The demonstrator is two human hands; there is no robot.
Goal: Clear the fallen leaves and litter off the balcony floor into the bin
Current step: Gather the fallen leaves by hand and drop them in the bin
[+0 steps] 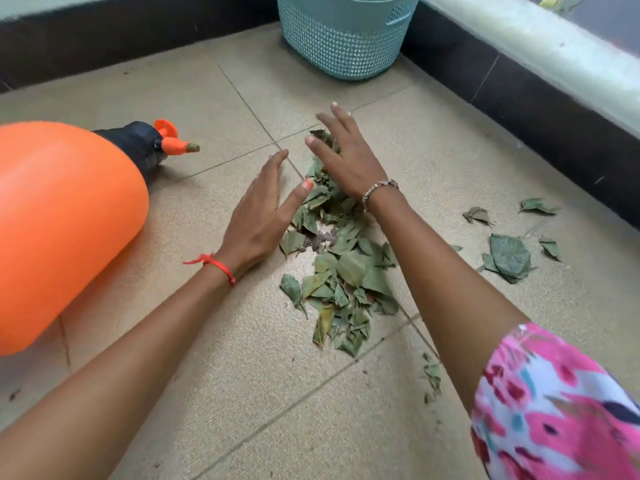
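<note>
Green leaf pile (341,271): left hand (258,216) flat beside it, right hand (341,157) spread over its far end, both empty. I'd scoop inward low, strays (509,256) after.

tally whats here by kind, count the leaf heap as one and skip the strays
orange sprayer bottle: 1
teal basket: 1
hands: 2, left hand and right hand
wrist bands: 2, red thread and bead bracelet
leaf pile: 1
total: 7
</note>
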